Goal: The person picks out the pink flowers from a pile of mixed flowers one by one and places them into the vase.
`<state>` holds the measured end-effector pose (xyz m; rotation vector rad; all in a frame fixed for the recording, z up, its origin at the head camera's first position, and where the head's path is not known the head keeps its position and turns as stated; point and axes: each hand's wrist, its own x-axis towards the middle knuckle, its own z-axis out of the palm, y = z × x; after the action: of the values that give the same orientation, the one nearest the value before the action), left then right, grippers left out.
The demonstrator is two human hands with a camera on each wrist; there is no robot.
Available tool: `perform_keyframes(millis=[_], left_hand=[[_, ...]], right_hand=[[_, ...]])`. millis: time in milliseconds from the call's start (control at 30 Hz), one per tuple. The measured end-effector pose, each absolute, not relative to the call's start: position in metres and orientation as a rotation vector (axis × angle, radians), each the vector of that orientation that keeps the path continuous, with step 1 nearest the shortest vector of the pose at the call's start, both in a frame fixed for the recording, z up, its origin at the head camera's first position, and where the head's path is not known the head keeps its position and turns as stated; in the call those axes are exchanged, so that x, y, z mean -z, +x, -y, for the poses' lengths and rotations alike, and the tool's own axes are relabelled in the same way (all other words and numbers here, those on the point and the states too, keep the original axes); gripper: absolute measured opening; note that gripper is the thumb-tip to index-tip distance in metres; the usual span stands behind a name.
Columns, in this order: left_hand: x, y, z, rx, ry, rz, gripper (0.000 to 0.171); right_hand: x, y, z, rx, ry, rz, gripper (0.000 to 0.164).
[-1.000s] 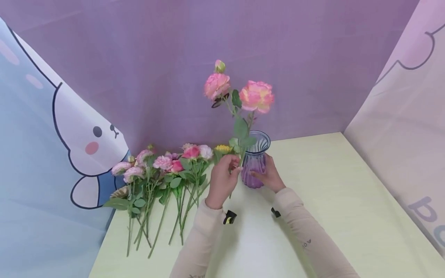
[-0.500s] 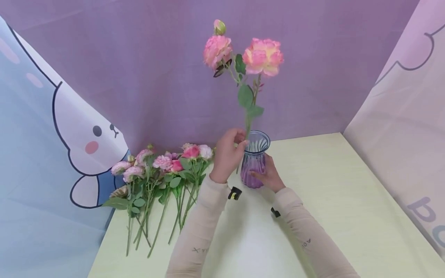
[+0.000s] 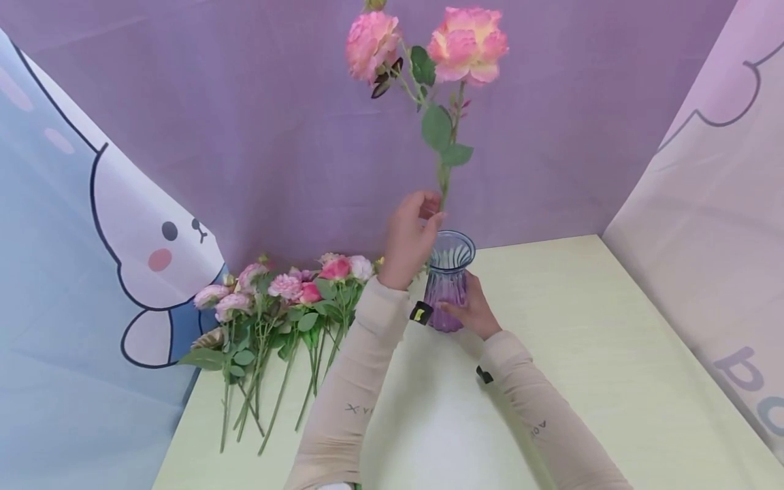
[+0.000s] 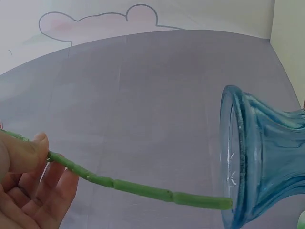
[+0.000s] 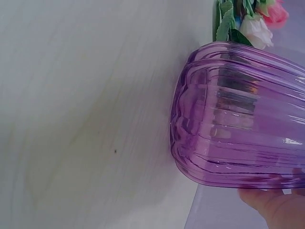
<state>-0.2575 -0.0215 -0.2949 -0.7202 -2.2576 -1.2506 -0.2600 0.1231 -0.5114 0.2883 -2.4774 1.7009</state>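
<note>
My left hand (image 3: 412, 238) pinches the green stem of a pink artificial peony (image 3: 468, 46) between thumb and fingers, up beside the vase mouth. This branch bears two open blooms, a bud cut off by the top edge, and green leaves. In the left wrist view the bare stem end (image 4: 202, 200) is right at the rim of the vase (image 4: 240, 157). Blue at the top and purple below, the ribbed glass vase (image 3: 449, 286) stands upright on the table. My right hand (image 3: 474, 309) holds its lower body, thumb in front; in the right wrist view its fingers (image 5: 274, 202) touch the glass.
Several artificial flowers (image 3: 284, 287), pink, red and white, lie on the table (image 3: 551, 327) left of the vase, stems toward me. A purple cloth (image 3: 294, 136) backs the table. Printed cloth panels (image 3: 61, 272) close in both sides.
My left hand has risen with the peony, lifting its stem from beside the vase to the height of the rim. My right hand and the vase have stayed in place.
</note>
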Motion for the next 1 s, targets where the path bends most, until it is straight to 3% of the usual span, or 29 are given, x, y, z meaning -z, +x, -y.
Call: perform_keyframes(millis=[367, 1000], left_hand=[[0.29, -0.275, 0.011, 1.27, -0.708, 2.221, 0.016], [0.34, -0.292, 0.009, 1.262, -0.684, 2.338, 0.015]], right_hand=[[0.511, -0.26, -0.124, -1.653, 0.306, 2.473, 0.09], [0.486, -0.248, -0.119, -1.754, 0.268, 2.483, 0.094]])
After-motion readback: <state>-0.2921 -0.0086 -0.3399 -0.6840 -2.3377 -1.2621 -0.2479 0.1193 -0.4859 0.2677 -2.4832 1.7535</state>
